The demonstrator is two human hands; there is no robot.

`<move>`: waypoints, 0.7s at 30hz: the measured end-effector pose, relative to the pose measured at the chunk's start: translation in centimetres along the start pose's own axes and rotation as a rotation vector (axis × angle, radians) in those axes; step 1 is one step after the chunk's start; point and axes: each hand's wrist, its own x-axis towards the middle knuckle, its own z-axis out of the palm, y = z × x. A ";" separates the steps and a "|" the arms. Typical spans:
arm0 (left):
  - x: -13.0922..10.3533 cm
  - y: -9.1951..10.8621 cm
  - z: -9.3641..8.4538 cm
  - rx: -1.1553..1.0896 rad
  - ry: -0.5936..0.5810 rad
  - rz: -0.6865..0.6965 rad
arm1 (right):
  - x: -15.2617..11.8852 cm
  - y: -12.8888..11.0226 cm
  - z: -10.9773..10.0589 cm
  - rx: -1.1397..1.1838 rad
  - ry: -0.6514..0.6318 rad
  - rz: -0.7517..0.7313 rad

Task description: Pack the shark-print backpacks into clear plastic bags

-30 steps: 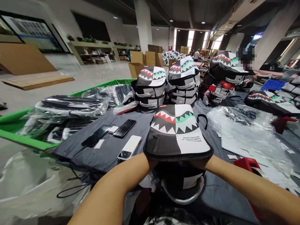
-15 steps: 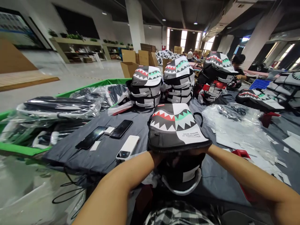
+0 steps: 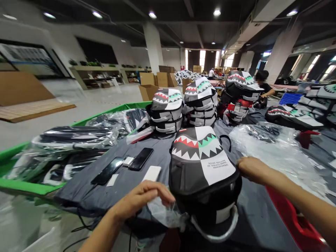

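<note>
A black, grey and white backpack with a red and green shark-teeth print lies on the grey-covered table in front of me. Its wrapped white handle faces me. By the bag's left side, my left hand hovers with fingers apart and slightly bent, holding nothing. Fingers curled together, my right hand is at the bag's right edge; what they grip there is hidden. Clear plastic film lies between my left hand and the bag. A white power bank shows partly behind that hand.
Two phones lie left on the table. Stacked backpacks stand behind. Wrapped bags fill a green-edged bin at left. Plastic bags and a red container are at right. A person works farther back.
Both hands have come out from under the backpack's front, which now sits lower and flatter over its body. My left hand moved left; my right hand is at the right edge. The view tilted up.
</note>
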 end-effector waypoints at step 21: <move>12.4 -15.6 3.5 -0.291 0.926 0.044 | 16.0 -13.8 0.7 0.050 0.206 -0.128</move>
